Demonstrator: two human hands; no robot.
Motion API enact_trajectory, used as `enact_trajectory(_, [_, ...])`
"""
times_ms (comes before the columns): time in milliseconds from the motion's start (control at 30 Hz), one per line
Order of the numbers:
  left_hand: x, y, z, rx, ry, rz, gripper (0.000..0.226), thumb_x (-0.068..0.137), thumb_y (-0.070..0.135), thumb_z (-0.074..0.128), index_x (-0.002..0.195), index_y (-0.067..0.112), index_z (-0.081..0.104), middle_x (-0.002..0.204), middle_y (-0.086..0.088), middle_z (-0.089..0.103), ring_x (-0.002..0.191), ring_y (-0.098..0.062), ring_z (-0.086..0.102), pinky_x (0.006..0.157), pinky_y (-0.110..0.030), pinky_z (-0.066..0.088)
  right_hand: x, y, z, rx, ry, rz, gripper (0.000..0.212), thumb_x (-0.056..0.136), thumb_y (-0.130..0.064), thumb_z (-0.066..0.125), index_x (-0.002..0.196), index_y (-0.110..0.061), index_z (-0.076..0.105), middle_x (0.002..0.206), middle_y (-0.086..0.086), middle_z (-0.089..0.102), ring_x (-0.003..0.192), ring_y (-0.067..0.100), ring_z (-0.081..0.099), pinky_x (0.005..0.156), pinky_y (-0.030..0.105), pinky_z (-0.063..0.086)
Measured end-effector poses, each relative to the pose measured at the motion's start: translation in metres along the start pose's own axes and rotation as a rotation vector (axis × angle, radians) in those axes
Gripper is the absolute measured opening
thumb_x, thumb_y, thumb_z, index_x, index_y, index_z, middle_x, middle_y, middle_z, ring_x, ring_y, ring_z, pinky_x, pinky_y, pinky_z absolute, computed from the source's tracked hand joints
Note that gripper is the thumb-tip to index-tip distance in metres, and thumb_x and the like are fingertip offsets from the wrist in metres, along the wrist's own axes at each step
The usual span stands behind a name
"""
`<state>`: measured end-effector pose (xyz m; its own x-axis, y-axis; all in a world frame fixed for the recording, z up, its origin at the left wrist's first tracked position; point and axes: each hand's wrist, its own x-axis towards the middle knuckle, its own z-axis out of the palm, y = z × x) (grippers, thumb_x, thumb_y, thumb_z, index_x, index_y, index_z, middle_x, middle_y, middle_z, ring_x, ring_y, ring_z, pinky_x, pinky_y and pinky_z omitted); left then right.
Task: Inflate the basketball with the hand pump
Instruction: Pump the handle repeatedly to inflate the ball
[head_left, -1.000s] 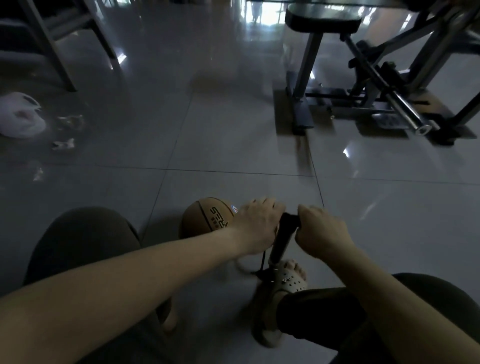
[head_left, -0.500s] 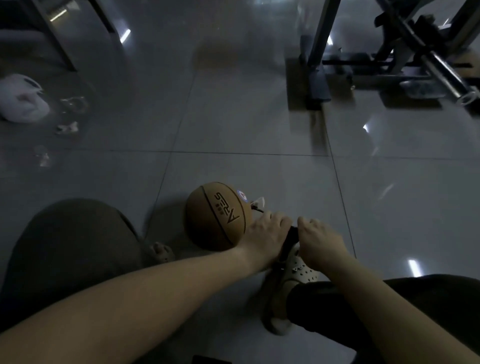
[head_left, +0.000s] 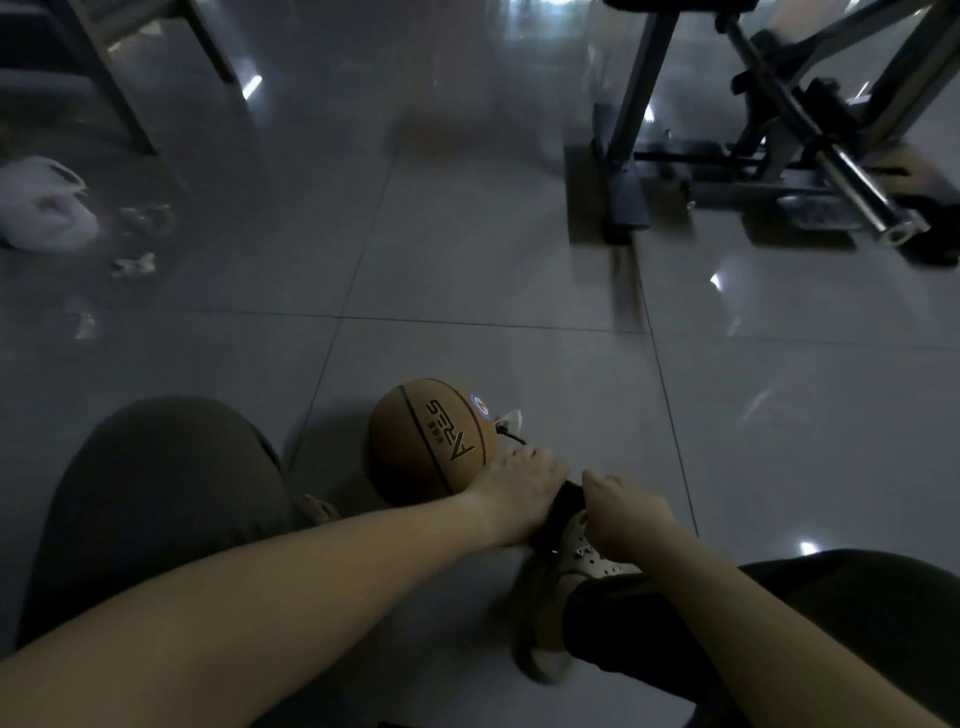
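The round, bumpy orange basketball (head_left: 431, 441) is sitting on the shiny tile floor (head_left: 467, 260). Just right of it, the left hand (head_left: 524, 483) and then the right hand (head_left: 626, 506) are both gripping tight around the black pump handle (head_left: 569, 493). The hands are sitting much lower than a second ago, down by the holey shoe (head_left: 582, 561), so this push is likely sending air in.

Beyond the basketball (head_left: 428, 441) the tiled floor (head_left: 493, 260) lies open (glossy, dim). Farther right stands a metal exercise frame (head_left: 628, 171); far left, a white bag (head_left: 44, 208). A knee (head_left: 166, 467) blocks its near left; the left hand (head_left: 519, 483) and right hand (head_left: 623, 501), gripping the pump handle (head_left: 566, 499), crowd its near right with a shoe (head_left: 576, 561).
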<state>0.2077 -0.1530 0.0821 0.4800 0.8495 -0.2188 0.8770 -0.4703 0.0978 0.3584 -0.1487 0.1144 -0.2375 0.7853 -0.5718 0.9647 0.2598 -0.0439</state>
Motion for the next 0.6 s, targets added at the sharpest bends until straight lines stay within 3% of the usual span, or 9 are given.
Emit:
enact_trajectory(67, [-0.003,-0.002,-0.021,-0.003,0.058,0.009,0.031,0.092,0.021,0.042,0.122,0.013,0.048,0.119,-0.013,0.054,0.112,-0.033,0.053,0.099,-0.047,0.042,-0.012,-0.001,-0.025,-0.015,0.051,0.005,0.014,0.096,-0.022,0.051,0.108,-0.016,0.047,0.105,0.002,0.056,0.094,0.022,0.059,0.08,0.034,0.05])
enact_trajectory(167, [-0.004,-0.002,-0.066,-0.057,0.281,0.023,0.026,0.09,0.025,0.05,0.113,0.014,0.052,0.109,-0.011,0.057,0.097,-0.032,0.057,0.084,-0.04,0.043,-0.03,0.001,-0.07,-0.043,0.201,0.016,0.005,0.097,-0.023,0.049,0.097,-0.02,0.045,0.082,-0.004,0.048,0.08,0.019,0.057,0.073,0.033,0.051])
enact_trajectory(267, [-0.004,-0.004,-0.093,-0.072,0.438,0.029,0.021,0.091,0.027,0.054,0.107,0.013,0.054,0.101,-0.011,0.058,0.089,-0.031,0.056,0.076,-0.037,0.041,-0.037,0.0,-0.084,-0.02,0.377,-0.001,0.012,0.095,-0.02,0.052,0.104,-0.018,0.045,0.087,0.0,0.051,0.082,0.02,0.055,0.069,0.034,0.05])
enact_trajectory(333, [-0.006,-0.004,-0.087,-0.055,0.418,0.017,0.021,0.093,0.025,0.049,0.108,0.012,0.053,0.104,-0.011,0.056,0.091,-0.029,0.054,0.073,-0.035,0.036,-0.036,-0.005,-0.07,0.015,0.439,-0.029,0.018,0.093,-0.018,0.053,0.109,-0.016,0.045,0.098,0.003,0.052,0.089,0.022,0.054,0.075,0.035,0.053])
enact_trajectory(400, [-0.007,0.001,-0.065,-0.049,0.357,-0.012,0.032,0.092,0.025,0.03,0.111,0.011,0.052,0.106,-0.013,0.055,0.092,-0.03,0.053,0.07,-0.036,0.033,-0.031,-0.007,-0.047,0.015,0.43,-0.047,0.019,0.093,-0.014,0.05,0.111,-0.014,0.044,0.104,0.006,0.052,0.094,0.025,0.054,0.078,0.034,0.052])
enact_trajectory(500, [0.001,0.011,-0.028,-0.055,0.253,-0.045,0.055,0.085,0.032,0.004,0.11,0.011,0.048,0.105,-0.015,0.054,0.092,-0.033,0.052,0.079,-0.042,0.045,-0.017,-0.002,-0.017,-0.016,0.353,-0.046,0.019,0.092,-0.011,0.046,0.11,-0.014,0.044,0.108,0.009,0.053,0.097,0.027,0.054,0.08,0.033,0.05])
enact_trajectory(600, [0.005,0.012,-0.005,-0.128,0.189,-0.069,0.053,0.089,0.04,0.009,0.109,0.011,0.048,0.105,-0.015,0.053,0.093,-0.032,0.05,0.085,-0.045,0.049,-0.001,0.005,0.001,-0.004,0.273,-0.06,0.017,0.095,-0.016,0.047,0.112,-0.013,0.044,0.109,0.009,0.052,0.098,0.027,0.054,0.08,0.032,0.048])
